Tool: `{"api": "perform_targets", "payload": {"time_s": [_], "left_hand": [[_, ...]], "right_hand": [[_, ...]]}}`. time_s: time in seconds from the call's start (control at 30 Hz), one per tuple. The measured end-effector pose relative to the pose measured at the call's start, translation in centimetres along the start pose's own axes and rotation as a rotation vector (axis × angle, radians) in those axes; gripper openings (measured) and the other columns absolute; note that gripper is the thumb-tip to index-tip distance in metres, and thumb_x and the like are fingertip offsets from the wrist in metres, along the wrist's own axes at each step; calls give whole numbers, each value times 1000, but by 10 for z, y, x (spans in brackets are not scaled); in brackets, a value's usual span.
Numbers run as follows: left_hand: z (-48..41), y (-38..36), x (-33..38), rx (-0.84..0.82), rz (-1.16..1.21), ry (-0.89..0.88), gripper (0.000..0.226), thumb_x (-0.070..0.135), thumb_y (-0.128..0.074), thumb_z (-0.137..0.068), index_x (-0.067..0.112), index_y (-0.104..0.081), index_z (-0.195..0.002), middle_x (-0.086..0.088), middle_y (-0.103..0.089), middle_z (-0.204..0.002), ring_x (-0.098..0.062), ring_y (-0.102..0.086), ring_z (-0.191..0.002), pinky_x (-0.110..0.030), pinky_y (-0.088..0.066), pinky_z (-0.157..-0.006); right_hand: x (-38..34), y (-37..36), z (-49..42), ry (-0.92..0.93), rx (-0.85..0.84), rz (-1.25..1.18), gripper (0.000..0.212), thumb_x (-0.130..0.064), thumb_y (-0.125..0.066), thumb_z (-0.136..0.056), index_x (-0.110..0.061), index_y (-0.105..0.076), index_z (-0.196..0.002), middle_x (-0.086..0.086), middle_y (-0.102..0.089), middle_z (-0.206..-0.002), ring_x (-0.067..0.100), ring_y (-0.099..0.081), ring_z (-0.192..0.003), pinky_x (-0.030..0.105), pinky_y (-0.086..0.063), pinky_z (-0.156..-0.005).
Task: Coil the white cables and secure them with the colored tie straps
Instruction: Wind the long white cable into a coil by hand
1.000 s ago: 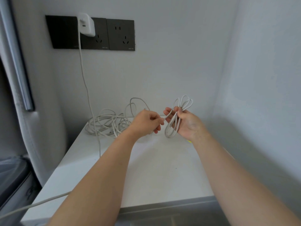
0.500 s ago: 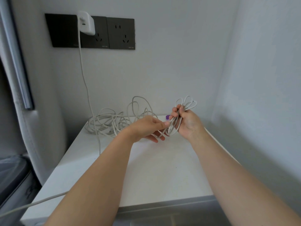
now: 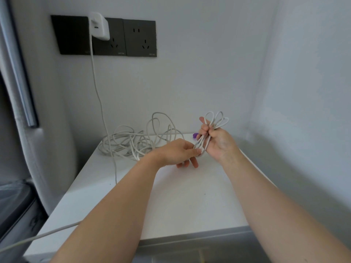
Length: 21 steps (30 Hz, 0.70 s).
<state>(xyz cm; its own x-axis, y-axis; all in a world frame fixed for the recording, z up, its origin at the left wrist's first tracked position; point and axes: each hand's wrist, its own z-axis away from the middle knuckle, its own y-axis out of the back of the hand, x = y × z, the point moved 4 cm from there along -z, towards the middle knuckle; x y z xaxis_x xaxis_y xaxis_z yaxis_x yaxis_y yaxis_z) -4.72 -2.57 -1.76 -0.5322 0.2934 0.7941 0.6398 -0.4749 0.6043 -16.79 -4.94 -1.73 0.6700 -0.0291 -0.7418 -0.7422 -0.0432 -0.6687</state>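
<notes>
Several white cable loops (image 3: pixel 217 120) were gripped in the right hand (image 3: pixel 218 145) above the counter (image 3: pixel 180 202); the left hand (image 3: pixel 176 152) pinched their lower ends. Seemingly light, springy; best held mid-bundle.

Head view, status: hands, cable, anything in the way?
Right hand grips coiled cable upright. Left hand pinches its lower loops. Purple tie strap behind, not yet on. Nothing in the way.

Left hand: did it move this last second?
Yes. Against the wall sockets, the left hand has dropped slightly and edged right, toward the coiled cable.
</notes>
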Motion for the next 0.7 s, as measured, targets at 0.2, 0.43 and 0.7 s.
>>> {"api": "perform_targets", "payload": {"time_s": [0.2, 0.43, 0.7], "left_hand": [[-2, -4, -1, 4, -107, -9, 22, 26, -36, -100, 16, -45, -82, 0, -67, -73, -20, -46, -61, -23, -38, -51], [-1, -1, 0, 80, -268, -26, 26, 20, -31, -100, 18, -37, -75, 4, -59, -64, -9, -46, -56, -22, -35, -57], [-3, 15, -8, 173, -246, 1, 7, 25, -65, -85, 18, -62, -84, 6, -52, -59, -9, -53, -56, -13, -38, -49]], "right_hand": [[1, -1, -2, -8, -5, -48, 35, -14, -22, -103, -11, -56, -95, -6, -47, -52, 11, -39, -61, 25, -36, -68], [5, -2, -2, -44, 4, -57, 35, -17, -26, -103, -14, -49, -77, 0, -56, -59, 16, -53, -62, 33, -45, -70], [-5, -3, 4, -39, -23, -267, 35, -15, -24, -101, -16, -44, -72, -7, -34, -43, 7, -30, -31, 19, -35, -43]]}}
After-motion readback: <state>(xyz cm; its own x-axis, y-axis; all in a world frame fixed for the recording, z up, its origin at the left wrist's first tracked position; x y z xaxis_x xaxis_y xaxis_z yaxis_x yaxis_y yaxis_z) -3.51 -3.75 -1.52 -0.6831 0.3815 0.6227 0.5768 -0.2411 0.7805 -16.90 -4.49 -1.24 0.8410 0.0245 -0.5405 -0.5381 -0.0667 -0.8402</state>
